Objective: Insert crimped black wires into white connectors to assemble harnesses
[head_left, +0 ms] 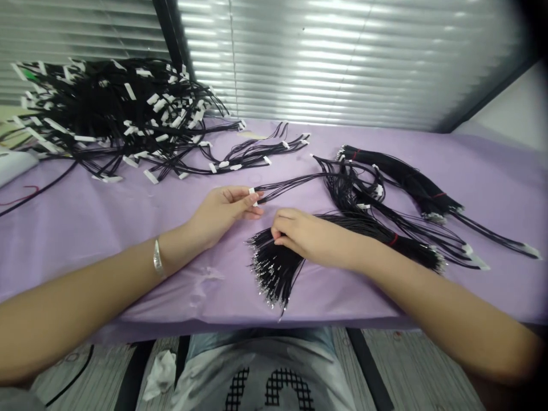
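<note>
My left hand [231, 206] pinches a small white connector [253, 197] between thumb and fingers. Several thin black wires [295, 182] run from that connector to the right, into a tangle of other black wires [346, 188]. Close by, my right hand [299, 233] has its fingers closed at the top of a loose bundle of black wires [278, 274]. Bright metal tips fan out at the bundle's left end, and a red tie [393, 240] circles it farther right. Whether a single wire lies between my right fingertips is too small to tell.
A large heap of black cables with white connectors [115, 108] fills the back left. Another tied black wire bundle [394, 171] lies at the back right. Window blinds [299, 57] stand behind the purple-covered table [171, 285]. A white object [15, 165] sits at the left edge.
</note>
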`<state>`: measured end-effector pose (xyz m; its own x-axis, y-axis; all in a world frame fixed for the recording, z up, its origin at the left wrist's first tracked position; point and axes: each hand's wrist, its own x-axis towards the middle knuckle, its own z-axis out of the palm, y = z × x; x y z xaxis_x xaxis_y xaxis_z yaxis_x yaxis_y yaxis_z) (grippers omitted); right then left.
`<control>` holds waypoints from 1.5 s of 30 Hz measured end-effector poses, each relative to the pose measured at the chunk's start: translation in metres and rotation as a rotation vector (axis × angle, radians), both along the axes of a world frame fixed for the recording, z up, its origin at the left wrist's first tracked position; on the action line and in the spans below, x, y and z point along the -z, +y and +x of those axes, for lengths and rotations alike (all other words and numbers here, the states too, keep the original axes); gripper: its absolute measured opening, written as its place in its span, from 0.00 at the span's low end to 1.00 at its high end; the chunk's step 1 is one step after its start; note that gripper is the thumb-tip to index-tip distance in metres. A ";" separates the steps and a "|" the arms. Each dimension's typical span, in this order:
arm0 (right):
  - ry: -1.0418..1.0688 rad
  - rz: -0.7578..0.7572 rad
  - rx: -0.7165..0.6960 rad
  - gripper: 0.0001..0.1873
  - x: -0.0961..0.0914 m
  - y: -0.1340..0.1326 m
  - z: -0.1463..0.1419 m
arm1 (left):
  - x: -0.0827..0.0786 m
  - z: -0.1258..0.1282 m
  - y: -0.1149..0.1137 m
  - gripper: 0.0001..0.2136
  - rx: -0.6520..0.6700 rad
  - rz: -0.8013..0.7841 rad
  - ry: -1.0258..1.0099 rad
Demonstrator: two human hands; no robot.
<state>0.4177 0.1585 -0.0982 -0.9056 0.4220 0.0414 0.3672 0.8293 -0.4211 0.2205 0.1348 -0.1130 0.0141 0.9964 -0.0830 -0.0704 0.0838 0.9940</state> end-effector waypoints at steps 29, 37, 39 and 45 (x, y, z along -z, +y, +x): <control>0.505 -0.250 0.458 0.05 -0.014 -0.008 -0.004 | -0.006 0.003 -0.007 0.06 0.357 0.023 -0.079; 0.459 -0.377 0.575 0.05 -0.023 -0.003 0.000 | -0.002 -0.002 -0.006 0.06 0.427 -0.084 -0.227; 0.448 -0.356 0.575 0.06 -0.023 -0.002 0.001 | -0.002 -0.002 -0.006 0.06 0.428 -0.067 -0.225; 0.440 -0.335 0.529 0.06 -0.022 -0.001 0.002 | -0.004 0.000 -0.007 0.06 0.398 -0.074 -0.186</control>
<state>0.4199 0.1577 -0.0760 -0.5090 0.8485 0.1450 0.4204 0.3920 -0.8183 0.2209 0.1278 -0.1093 0.4173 0.9016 -0.1141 -0.1948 0.2113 0.9578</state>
